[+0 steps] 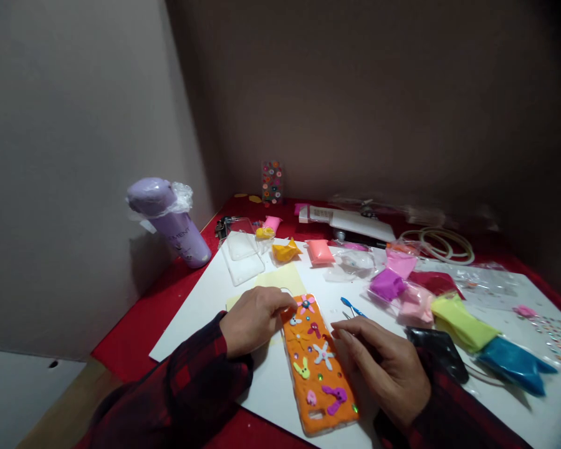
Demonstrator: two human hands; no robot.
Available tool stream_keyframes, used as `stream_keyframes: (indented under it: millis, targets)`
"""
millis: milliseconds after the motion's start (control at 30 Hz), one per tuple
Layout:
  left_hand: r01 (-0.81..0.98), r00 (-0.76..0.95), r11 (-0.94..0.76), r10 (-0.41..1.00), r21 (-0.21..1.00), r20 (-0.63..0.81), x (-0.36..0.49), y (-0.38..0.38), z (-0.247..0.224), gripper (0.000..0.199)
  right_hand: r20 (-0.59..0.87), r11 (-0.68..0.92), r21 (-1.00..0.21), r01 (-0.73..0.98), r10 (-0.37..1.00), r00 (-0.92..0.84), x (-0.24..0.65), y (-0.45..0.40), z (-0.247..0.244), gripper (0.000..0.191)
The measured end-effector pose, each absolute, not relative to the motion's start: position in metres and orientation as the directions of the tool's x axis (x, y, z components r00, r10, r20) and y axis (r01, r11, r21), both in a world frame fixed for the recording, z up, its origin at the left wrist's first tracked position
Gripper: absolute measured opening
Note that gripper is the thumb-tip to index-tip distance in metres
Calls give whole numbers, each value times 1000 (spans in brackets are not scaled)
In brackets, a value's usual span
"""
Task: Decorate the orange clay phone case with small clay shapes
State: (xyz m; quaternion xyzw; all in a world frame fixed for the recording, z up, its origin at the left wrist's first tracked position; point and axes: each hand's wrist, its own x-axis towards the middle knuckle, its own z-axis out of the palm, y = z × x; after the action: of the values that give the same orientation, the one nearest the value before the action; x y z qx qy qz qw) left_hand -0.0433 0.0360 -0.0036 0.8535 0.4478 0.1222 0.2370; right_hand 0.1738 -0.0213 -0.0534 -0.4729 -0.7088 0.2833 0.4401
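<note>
A phone case [315, 368] covered in orange clay lies on a white board in front of me. Clay rabbits, flowers and small gems decorate its face, and a cutout shows near its lower end. My left hand [259, 319] is closed at the upper left corner of the case, gripping its edge. Over the right edge of the case, my right hand [386, 365] is closed in a pinch; whatever is between the fingertips is too small or hidden to make out. Just beyond that hand lies a blue tool [353, 306], partly covered by the fingers.
Several bagged clay packs, such as a yellow one [465, 322] and a blue one [514, 365], lie to the right beside a gem sheet [558, 343]. A clear phone case [243, 259] lies at the back left. A purple bottle [172, 224] stands left, near the wall.
</note>
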Motion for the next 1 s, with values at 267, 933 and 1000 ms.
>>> stream_keyframes:
  millis: [267,933,1000]
  targets:
    - [729,566,-487,824,482,-22,-45,36,-6,22,466,531,-717,451,847,-257,175,-24,-51,19]
    - [709,618,-563,786,425,11,-52,38,-3,20,525,652,-376,658,735,-428,175,-21,-58,33]
    - [704,623,-569,782,426,16,-53,38,-3,20,527,654,-376,657,734,-429,175,-21,-58,33]
